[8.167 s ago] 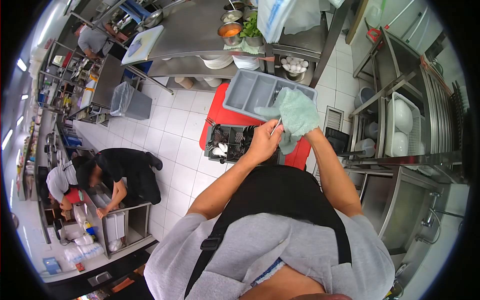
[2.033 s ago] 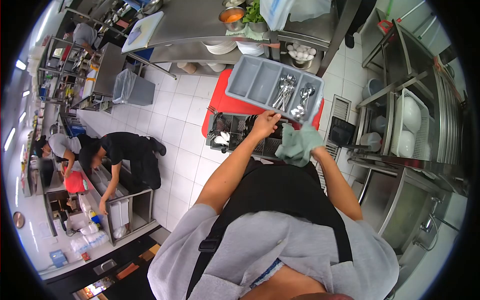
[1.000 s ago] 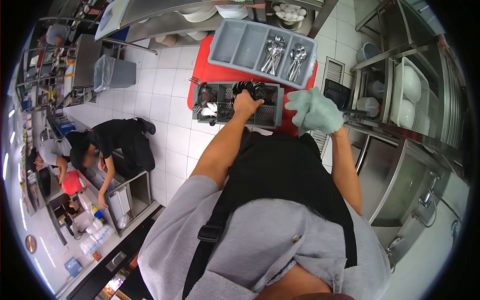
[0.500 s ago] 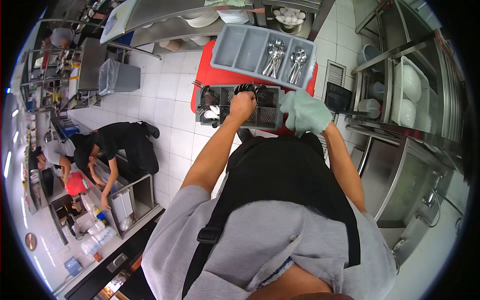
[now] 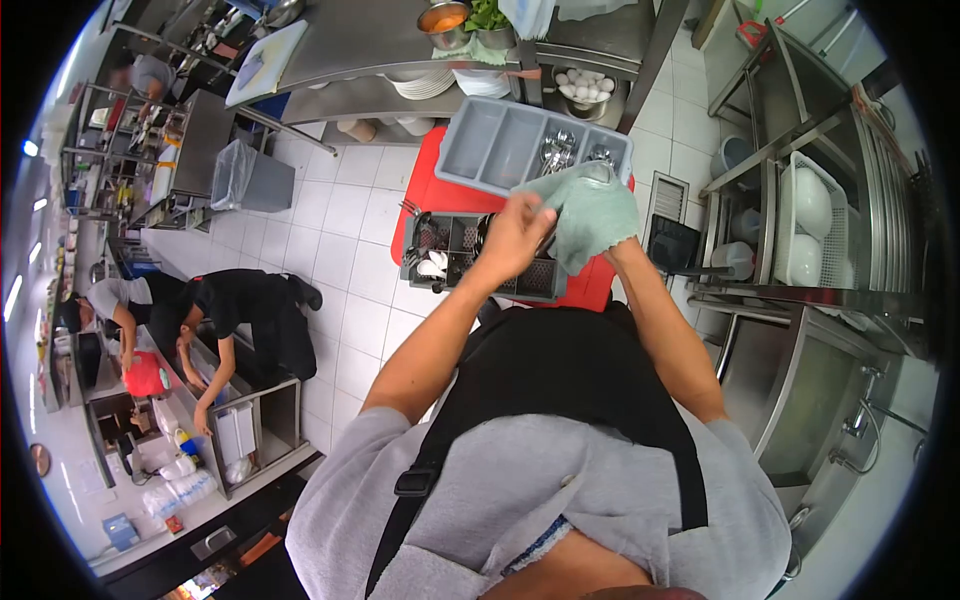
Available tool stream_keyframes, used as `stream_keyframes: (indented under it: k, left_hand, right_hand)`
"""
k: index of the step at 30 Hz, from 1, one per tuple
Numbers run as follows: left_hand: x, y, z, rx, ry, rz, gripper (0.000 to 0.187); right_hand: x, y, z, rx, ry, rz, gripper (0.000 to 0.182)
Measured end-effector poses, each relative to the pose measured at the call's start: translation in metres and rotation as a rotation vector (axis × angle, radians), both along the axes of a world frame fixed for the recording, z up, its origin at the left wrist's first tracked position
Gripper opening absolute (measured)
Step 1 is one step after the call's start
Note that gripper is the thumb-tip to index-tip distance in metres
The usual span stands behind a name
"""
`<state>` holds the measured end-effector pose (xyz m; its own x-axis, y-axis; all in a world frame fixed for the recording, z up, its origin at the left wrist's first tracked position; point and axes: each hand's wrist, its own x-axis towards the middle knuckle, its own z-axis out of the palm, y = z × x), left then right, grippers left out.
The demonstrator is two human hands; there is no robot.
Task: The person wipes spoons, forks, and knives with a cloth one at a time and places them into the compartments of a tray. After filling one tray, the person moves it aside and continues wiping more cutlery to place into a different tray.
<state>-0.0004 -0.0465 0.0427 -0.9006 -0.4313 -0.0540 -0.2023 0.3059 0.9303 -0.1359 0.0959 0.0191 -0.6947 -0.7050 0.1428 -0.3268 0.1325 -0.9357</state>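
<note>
My right hand [image 5: 618, 250] is mostly covered by a pale green cloth [image 5: 598, 215] that it grips. Against the cloth's left edge, my left hand [image 5: 515, 235] has its fingers curled; what they hold is hidden. Below both hands is a dark grey cutlery basket [image 5: 495, 292] with mesh compartments, holding forks [image 5: 410, 208] and white spoons [image 5: 432, 264] at its left end. Beyond it a light grey cutlery tray [image 5: 475, 185] holds metal spoons [image 5: 557, 150] in its right-hand compartments, partly behind the cloth.
A red surface [image 5: 425, 175] supports basket and tray. Behind stands a steel shelf [image 5: 350, 95] with plates and a bowl of eggs [image 5: 585, 90]. Racks [image 5: 770, 150] and a white crate [image 5: 835, 225] are right. Two people [image 5: 255, 320] bend over a counter at left; a grey bin [image 5: 265, 182] stands nearby.
My left hand has come up out of the dark basket and moved right to the cloth. My right hand has raised the cloth over the tray's right part. The view has shifted slightly.
</note>
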Motion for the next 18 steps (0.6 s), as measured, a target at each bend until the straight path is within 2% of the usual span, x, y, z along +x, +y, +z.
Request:
stream_keyframes:
  k: [2,3,5,6,7,8,11,13,15,17,18]
  left_hand:
    - [0.009,0.016,0.002,0.533,-0.155,-0.142,0.032]
    - [0.01,0.024,0.01,0.587,-0.135,-0.146,0.024]
    - [0.01,0.028,0.0,0.333,-0.132,-0.148,0.023]
    - [0.009,0.03,-0.003,0.207,-0.128,-0.145,0.023]
    - [0.01,0.036,0.008,0.066,-0.011,-0.102,0.023]
    - [0.012,0.039,0.014,-0.002,-0.033,-0.088,0.023]
    - [0.012,0.041,0.024,-0.178,-0.054,-0.034,0.022]
    - [0.013,0.042,0.026,-0.243,-0.018,0.019,0.022]
    - [0.013,0.04,0.029,-0.222,-0.021,0.058,0.023]
    - [0.011,0.037,0.031,-0.199,-0.017,0.096,0.023]
    - [0.009,0.036,0.032,-0.185,-0.009,0.114,0.024]
  right_hand:
    - [0.008,0.006,-0.003,-0.491,-0.972,-0.024,0.018]
    - [0.01,0.005,0.001,-0.508,-0.92,-0.055,0.019]
    - [0.013,0.0,0.009,-0.537,-0.816,-0.115,0.021]
    - [0.01,-0.002,0.001,-0.53,-0.711,-0.195,0.02]
    - [0.003,-0.006,-0.018,-0.522,-0.606,-0.275,0.02]
    - [-0.003,-0.007,-0.038,-0.511,-0.504,-0.354,0.02]
    - [-0.039,-0.004,-0.079,0.139,0.899,-0.513,0.02]
    - [-0.029,-0.005,-0.062,-0.227,0.03,-0.51,0.023]
    - [-0.018,-0.005,-0.037,-0.535,-0.633,-0.425,0.023]
    - [-0.008,-0.004,-0.005,-0.805,-1.081,-0.304,0.023]
    - [-0.001,-0.006,0.021,-0.341,-0.447,-0.196,0.021]
